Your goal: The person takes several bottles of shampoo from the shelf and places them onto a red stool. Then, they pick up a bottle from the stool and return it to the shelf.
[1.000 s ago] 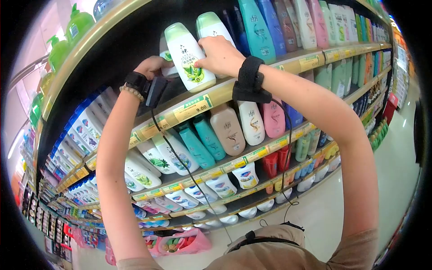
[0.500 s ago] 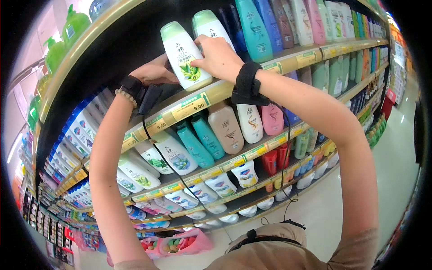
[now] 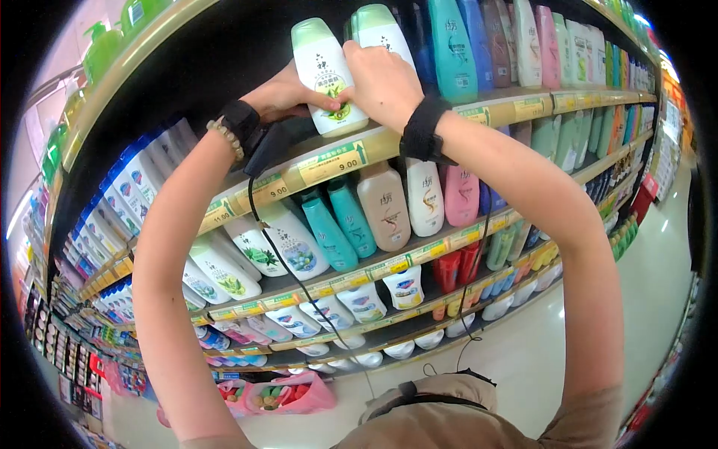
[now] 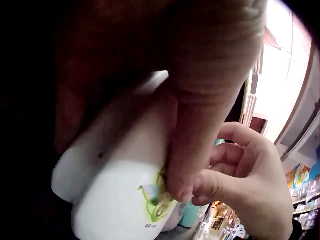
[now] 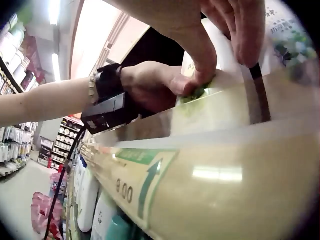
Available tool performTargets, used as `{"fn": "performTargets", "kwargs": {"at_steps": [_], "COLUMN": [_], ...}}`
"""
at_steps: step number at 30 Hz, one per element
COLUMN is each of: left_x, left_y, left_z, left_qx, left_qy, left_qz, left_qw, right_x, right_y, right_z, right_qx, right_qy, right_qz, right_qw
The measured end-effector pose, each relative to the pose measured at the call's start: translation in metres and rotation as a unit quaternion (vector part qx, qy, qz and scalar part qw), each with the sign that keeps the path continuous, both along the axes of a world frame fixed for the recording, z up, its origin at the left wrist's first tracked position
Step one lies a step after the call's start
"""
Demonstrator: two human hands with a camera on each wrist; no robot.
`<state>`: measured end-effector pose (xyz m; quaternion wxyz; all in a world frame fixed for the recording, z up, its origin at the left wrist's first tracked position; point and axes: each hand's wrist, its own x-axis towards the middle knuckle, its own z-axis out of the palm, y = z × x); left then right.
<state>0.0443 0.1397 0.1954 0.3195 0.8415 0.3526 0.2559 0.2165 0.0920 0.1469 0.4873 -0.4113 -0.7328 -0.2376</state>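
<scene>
A white body wash bottle [image 3: 314,56] with a pale green cap stands at the shelf's front edge, leaning slightly left. My left hand [image 3: 283,96] grips it from the left, thumb across the green label, other fingers hidden behind. The left wrist view shows a second white bottle [image 4: 82,167] directly behind the front one [image 4: 115,200], within the same hand. My right hand [image 3: 385,82] pinches the front bottle's right side, its thumb meeting the left thumb at the label. Its fingers reach into the gap beside a matching bottle [image 3: 383,34] on the right.
A yellowish price rail [image 3: 303,178] runs below the hands. Teal [image 3: 454,52] and blue bottles stand farther right. Lower shelves hold more bottles, including a beige one [image 3: 383,206]. A black cable [image 3: 280,262] hangs from the left wrist. A pink bag [image 3: 292,396] lies on the floor.
The left hand has come out from behind the front bottle, and its thumb now lies over the label. The right hand stays at the bottle's right side. The head view has shifted slightly.
</scene>
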Motion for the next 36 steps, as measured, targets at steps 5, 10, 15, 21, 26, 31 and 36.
{"fn": "performTargets", "kwargs": {"at_steps": [5, 10, 15, 21, 26, 31, 36], "left_x": [0.006, 0.016, 0.015, 0.011, 0.013, 0.009, 0.011], "left_y": [0.005, 0.0, 0.01, 0.023, 0.024, 0.048, 0.067], "left_z": [0.002, 0.004, 0.002, -0.002, 0.004, 0.011, 0.015], "left_qx": [0.017, 0.018, 0.013, 0.027, -0.007, -0.042, -0.087], "left_qy": [0.003, -0.005, -0.006, -0.001, 0.024, 0.045, 0.047], "left_qz": [0.011, 0.035, 0.049, 0.073, 0.125, 0.104, 0.138], "left_qw": [1.0, 0.999, 0.999, 0.997, 0.992, 0.993, 0.985], "right_x": [-0.002, -0.003, 0.002, 0.027, 0.05, 0.06, 0.064], "right_y": [0.0, 0.002, 0.004, 0.011, 0.021, 0.017, 0.014], "right_z": [0.009, 0.012, 0.004, 0.005, -0.007, -0.031, -0.047], "right_qx": [0.004, 0.011, 0.023, 0.203, 0.199, 0.152, 0.084], "right_qy": [-0.028, -0.067, -0.058, 0.073, 0.117, 0.138, 0.243], "right_qz": [-0.062, -0.099, -0.078, -0.017, 0.026, 0.065, 0.147], "right_qw": [0.998, 0.993, 0.995, 0.976, 0.973, 0.977, 0.955]}}
